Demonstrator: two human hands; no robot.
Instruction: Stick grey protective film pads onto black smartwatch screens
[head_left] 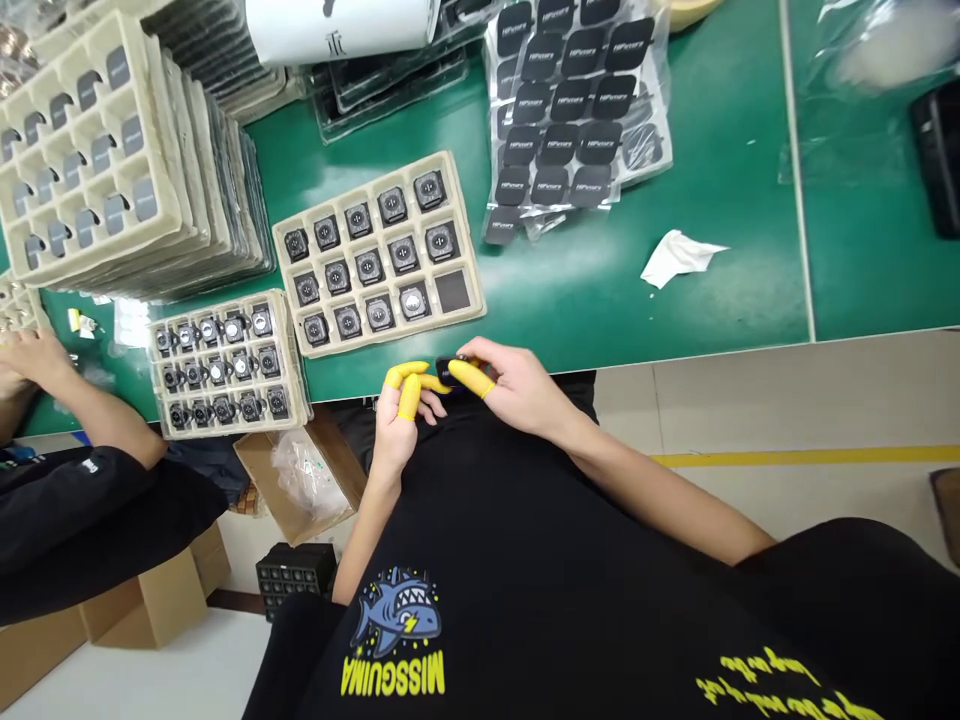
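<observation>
My right hand (514,385), with a yellow finger cot on the thumb, pinches a small black smartwatch (446,372) just off the table's front edge. White lettering shows on its dark face; most of it is hidden by my fingers. Beside it is my left hand (401,415), yellow cots on thumb and fingers. Its fingers are bent but apart, the tips close to the watch; whether they touch it I cannot tell. Beyond my hands lies a beige tray (330,352) of black smartwatches (369,266). Its near right compartment (453,291) holds only a dark square.
A second watch tray (225,432) sits left, before a tall tray stack (180,170). Sheets of black HiFuture labels (559,145) lie at the back, a crumpled white tissue (679,258) to the right. A co-worker's arm (97,410) rests at far left. Below is an open carton (330,460).
</observation>
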